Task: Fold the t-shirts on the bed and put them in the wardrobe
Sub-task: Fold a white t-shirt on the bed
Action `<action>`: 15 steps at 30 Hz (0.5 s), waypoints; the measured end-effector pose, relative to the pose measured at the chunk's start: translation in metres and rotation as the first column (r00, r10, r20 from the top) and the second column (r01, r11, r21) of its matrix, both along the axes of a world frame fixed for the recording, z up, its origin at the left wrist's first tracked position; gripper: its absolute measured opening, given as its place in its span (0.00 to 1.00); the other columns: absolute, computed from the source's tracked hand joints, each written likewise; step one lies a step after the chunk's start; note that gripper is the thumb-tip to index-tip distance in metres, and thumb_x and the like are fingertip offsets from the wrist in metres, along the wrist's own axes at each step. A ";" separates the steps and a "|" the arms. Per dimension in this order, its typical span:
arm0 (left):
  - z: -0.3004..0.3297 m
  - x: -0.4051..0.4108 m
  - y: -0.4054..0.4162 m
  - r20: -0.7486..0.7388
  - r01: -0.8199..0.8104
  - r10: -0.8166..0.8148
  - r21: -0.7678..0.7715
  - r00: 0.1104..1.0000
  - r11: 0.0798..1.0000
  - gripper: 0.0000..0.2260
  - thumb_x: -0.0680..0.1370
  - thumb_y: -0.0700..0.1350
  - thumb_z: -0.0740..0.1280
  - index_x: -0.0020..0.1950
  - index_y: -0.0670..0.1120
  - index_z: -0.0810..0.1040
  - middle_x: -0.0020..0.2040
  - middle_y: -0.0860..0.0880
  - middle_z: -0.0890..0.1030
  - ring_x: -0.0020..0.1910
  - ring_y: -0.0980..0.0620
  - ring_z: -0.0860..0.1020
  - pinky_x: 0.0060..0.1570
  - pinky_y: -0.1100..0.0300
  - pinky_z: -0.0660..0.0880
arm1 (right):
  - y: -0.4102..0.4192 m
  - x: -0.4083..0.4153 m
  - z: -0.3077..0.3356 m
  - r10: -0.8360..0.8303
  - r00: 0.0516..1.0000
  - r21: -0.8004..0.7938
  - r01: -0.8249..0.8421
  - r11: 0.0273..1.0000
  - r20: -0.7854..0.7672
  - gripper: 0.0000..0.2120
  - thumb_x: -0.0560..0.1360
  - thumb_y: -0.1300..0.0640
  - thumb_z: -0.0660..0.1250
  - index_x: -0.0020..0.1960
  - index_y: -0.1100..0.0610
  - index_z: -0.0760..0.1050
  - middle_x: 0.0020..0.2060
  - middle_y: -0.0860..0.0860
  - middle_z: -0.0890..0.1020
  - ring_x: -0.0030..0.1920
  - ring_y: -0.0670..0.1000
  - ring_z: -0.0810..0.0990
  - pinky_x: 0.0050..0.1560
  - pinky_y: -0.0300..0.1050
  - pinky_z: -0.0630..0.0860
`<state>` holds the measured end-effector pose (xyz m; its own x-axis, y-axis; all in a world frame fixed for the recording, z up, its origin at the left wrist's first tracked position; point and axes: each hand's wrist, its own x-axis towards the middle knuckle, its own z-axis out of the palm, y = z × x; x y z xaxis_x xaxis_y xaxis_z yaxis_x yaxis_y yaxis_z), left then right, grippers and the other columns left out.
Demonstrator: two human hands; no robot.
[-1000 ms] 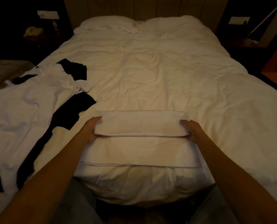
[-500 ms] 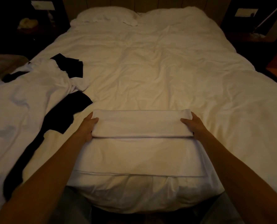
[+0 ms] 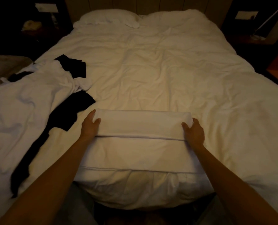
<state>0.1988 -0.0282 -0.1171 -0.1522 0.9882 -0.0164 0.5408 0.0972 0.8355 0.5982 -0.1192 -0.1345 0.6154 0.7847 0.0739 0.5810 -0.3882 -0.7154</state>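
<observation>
We see a white t-shirt [image 3: 141, 138] lying at the lower centre of the bed [image 3: 151, 75], its far part folded over. Our left hand [image 3: 89, 125] and right hand [image 3: 194, 133] grip the fold's ends, fingers curled around it, now wrapped further than a moment ago. Unfolded black and white shirts [image 3: 37, 101], partly cut off, lie at the left.
</observation>
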 end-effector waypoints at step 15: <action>0.006 0.014 -0.032 -0.613 -0.006 0.076 0.115 0.786 0.993 0.29 0.78 0.54 0.67 0.74 0.45 0.64 0.65 0.39 0.72 0.62 0.38 0.71 0.53 0.44 0.71 | -0.007 -0.042 -0.002 0.308 0.865 -0.080 -0.302 0.950 0.397 0.27 0.80 0.46 0.59 0.75 0.58 0.64 0.75 0.58 0.66 0.75 0.58 0.62 0.74 0.51 0.57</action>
<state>0.2130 -0.0600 -0.1106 -0.1353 0.9716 0.1944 0.9410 0.0645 0.3322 0.5558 -0.1267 -0.1362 0.2655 0.9313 0.2492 0.9069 -0.1535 -0.3923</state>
